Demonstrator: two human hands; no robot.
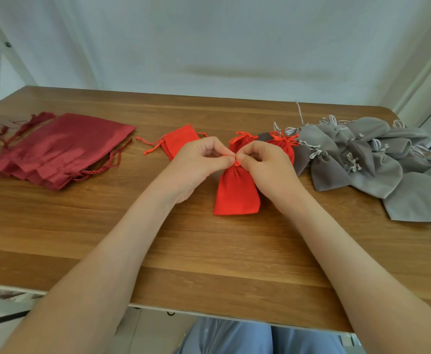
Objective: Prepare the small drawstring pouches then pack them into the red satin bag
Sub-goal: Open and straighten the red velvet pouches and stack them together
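A small bright red drawstring pouch (pixel 236 192) lies on the wooden table (pixel 132 226) in the middle, its neck gathered. My left hand (pixel 199 164) and my right hand (pixel 268 167) both pinch its red cord at the neck, fingertips meeting. Behind my hands lie two tied red pouches (pixel 284 145) and a flat open red pouch (pixel 180 141) with loose cords. The dark red satin bag (pixel 58 149) lies flat at the left with tasselled cords.
A heap of several grey drawstring pouches (pixel 372 159) covers the table's right side up to its edge. A white wall stands behind the table. The near table edge runs just above my lap.
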